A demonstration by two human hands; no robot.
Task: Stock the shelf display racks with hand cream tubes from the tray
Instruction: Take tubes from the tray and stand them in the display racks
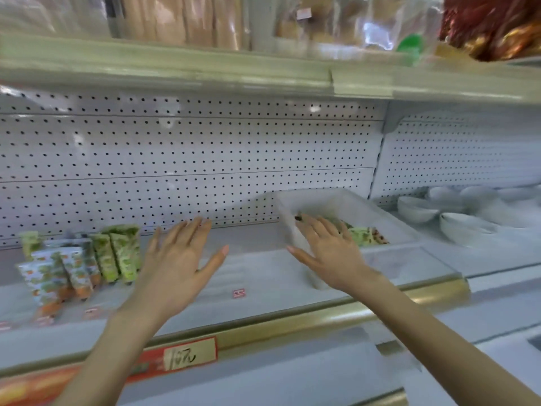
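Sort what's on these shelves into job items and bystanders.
Job: tray, tubes inside it, stocked tubes standing at left, left hand, right hand.
Bystanders: white bowls, price tag, bagged goods on the upper shelf.

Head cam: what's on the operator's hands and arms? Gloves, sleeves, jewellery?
No gloves on the left hand or right hand. The left forearm and right forearm are bare to the frame edge: no sleeves, watch or bracelet showing. The thumbnails look longish, with pale pink polish. Blur hides any ring.
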